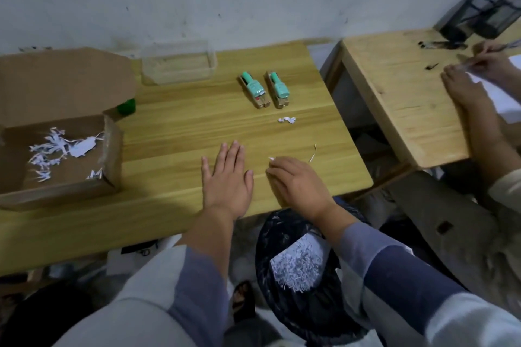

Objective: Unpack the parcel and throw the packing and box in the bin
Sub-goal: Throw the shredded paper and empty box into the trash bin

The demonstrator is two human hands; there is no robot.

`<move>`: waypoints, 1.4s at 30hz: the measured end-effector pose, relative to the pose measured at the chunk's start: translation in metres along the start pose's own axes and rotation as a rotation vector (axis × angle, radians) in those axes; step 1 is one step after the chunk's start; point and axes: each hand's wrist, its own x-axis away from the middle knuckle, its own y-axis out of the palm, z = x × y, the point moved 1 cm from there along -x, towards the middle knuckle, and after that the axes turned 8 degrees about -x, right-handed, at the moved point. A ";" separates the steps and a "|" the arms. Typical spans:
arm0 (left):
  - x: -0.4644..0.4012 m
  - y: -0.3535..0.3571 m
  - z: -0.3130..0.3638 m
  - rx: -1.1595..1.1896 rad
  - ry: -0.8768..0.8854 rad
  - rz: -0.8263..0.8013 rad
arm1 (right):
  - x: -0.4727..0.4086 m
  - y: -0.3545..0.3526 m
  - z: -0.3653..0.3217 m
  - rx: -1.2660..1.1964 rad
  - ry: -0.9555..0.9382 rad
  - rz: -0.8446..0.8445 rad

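Note:
An open cardboard box stands at the left of the wooden table, with several white paper shreds inside. Two mint-green bottles lie side by side on brown packets near the table's middle. My left hand rests flat on the table, fingers spread, holding nothing. My right hand lies beside it near the front edge, its fingers curled on a small white paper scrap. A black-lined bin with shredded paper in it stands under the table edge, below my right hand.
A clear plastic tub sits at the table's back. A few loose shreds and a thin sliver lie on the wood. A green cap peeks from behind the box flap. Another person's hands work with paper at a second table on the right.

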 end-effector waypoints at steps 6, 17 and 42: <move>0.002 0.001 0.000 -0.004 -0.001 0.025 | -0.009 -0.024 0.040 -0.043 0.371 0.148; 0.001 0.005 -0.003 0.003 0.004 0.062 | -0.076 -0.032 0.037 -0.009 0.369 -0.201; 0.004 0.004 -0.002 0.008 0.007 0.072 | 0.008 -0.032 0.023 -0.232 0.715 0.261</move>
